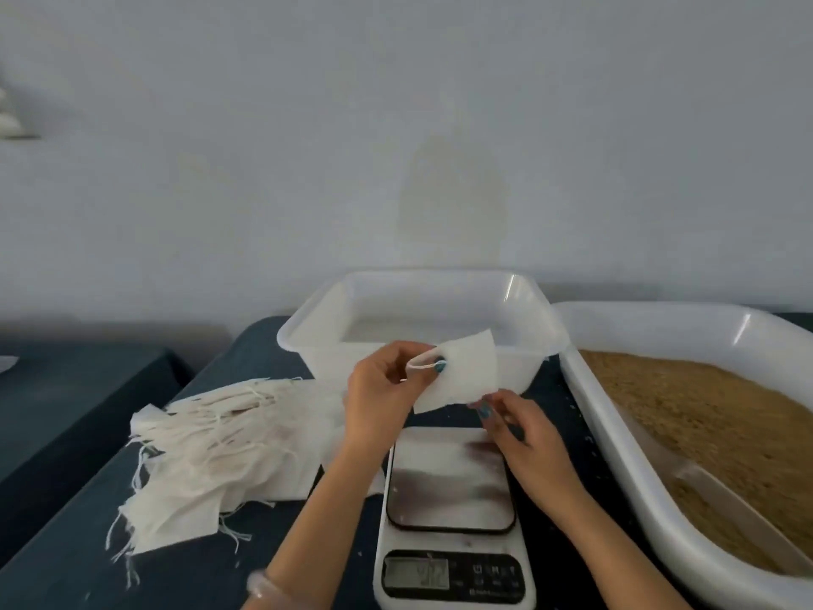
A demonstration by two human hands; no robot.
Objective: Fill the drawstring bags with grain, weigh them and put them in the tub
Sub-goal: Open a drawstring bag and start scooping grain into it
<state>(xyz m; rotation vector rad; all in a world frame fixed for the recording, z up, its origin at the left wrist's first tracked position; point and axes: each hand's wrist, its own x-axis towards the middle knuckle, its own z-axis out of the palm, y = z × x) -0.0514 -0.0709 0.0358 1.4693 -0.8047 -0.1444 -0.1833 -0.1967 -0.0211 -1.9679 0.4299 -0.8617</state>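
My left hand [387, 385] pinches the mouth end of an empty white drawstring bag [462, 372], held flat in the air above the scale. My right hand [519, 429] has its fingertips at the bag's lower right corner; whether they pinch it is unclear. A pile of several empty white bags [211, 451] with loose strings lies to the left on the dark table. The kitchen scale [453, 499] stands below my hands with nothing on its steel plate. Behind it is the translucent white tub [528, 341]. The big white tray of brown grain [721, 424] lies on the right.
A clear scoop [721, 504] lies partly buried in the grain near the tray's near wall. The table [57, 543] is covered in dark blue cloth, and a second dark surface [66, 389] lies lower to the left. A pale wall rises behind the tub.
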